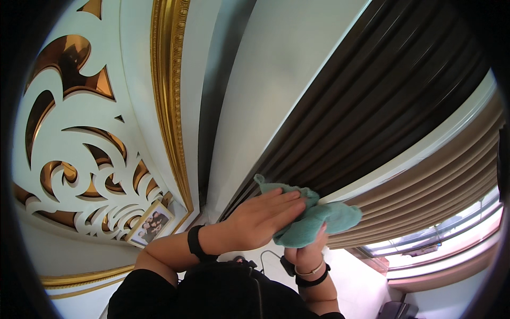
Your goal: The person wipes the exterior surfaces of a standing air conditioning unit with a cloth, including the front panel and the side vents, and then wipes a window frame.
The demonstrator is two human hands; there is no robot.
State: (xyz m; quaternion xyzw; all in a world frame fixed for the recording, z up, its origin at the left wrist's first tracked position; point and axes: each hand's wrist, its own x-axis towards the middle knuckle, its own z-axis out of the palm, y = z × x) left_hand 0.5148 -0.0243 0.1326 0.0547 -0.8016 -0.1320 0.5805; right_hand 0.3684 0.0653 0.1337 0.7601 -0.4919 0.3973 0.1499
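Observation:
A green microfibre cloth [308, 221] is bunched between my two hands at the lower end of a dark ribbed panel [342, 115]. My left hand [259, 217] lies across the cloth with fingers together, pressing it against the panel; part of the cloth sticks out past the fingertips. From below, my right hand [308, 249] grips the cloth beside the white edge strip [394, 169] of the panel. Cloth folds hide most of the right fingers. Both wrists wear black bands, and the right one also has a bracelet.
A white scrollwork screen [81, 113] with amber mirror insets and a gold moulding [169, 99] stands to the left. A framed photo [150, 224] leans there. Brown curtains [418, 195] hang beside a window [438, 239] on the right. A cable [265, 255] hangs near my body.

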